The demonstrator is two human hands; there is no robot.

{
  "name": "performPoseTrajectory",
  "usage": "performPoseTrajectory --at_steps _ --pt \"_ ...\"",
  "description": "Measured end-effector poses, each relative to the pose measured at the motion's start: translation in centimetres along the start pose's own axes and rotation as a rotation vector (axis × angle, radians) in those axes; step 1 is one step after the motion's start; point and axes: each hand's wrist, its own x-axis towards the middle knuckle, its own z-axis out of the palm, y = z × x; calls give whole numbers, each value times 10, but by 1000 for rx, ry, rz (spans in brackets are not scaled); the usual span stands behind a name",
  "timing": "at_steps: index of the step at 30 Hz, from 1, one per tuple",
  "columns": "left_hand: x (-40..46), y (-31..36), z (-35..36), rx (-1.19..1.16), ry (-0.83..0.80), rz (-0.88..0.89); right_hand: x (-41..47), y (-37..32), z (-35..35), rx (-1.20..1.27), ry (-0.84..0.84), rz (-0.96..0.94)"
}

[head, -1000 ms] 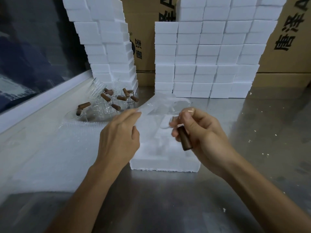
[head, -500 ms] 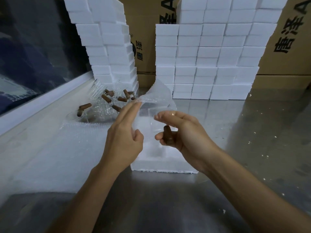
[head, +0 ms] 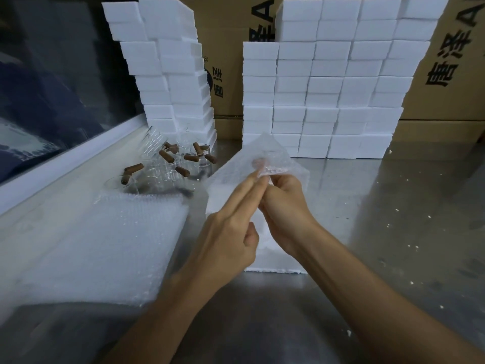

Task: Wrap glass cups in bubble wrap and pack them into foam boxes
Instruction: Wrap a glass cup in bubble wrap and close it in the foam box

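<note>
Lettering in black runs up the cardboard cartons [head: 446, 61] behind everything in the head view: the characters 唐泽 and part of a Latin "A" on the right carton, a cut-off "A" and part-hidden characters on the carton showing in the gap between the foam stacks. No other writing can be read.

White foam boxes stand in two stacks on the metal table [head: 393, 219] — a leaning one on the left [head: 170, 74] and a wider wall of them on the right [head: 328, 88]; they are too many and too overlapped for a sure count. One more foam box [head: 275, 266] lies on the table under the hands. At the foot of the left stack sits a cluster of clear glass cups [head: 170, 164] with brown handles; about eight handles can be made out, the glass itself too clear to count. A pile of bubble wrap sheets [head: 91, 245] lies on the left of the table.

The left hand [head: 225, 237] has its fingers straight and pressed against a single bubble wrap sheet [head: 262, 158]. The right hand [head: 286, 206] has its fingers curled, pinching that sheet, which is folded over something brownish. Whether a cup is inside it cannot be told — the wrap blurs it.
</note>
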Motion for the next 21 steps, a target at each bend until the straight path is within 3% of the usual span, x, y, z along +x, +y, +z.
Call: performPoseTrajectory --at_steps 7,11,14,17,19,21 --pt "-3 13 1 -189 -45 83 3 8 -13 41 -23 74" --pt "4 0 -14 -117 294 32 15 8 -23 74 18 89" --pt "9 -17 -24 -97 507 -199 19 3 -37 123 -62 91" --pt "12 -33 -35 -338 642 -575 19 -3 -49 134 -268 8" --pt "15 -44 -44 -579 664 -780 19 -7 -53 93 -384 -30" --pt "16 -53 -53 -791 568 -910 17 -13 -54 55 -480 -41"
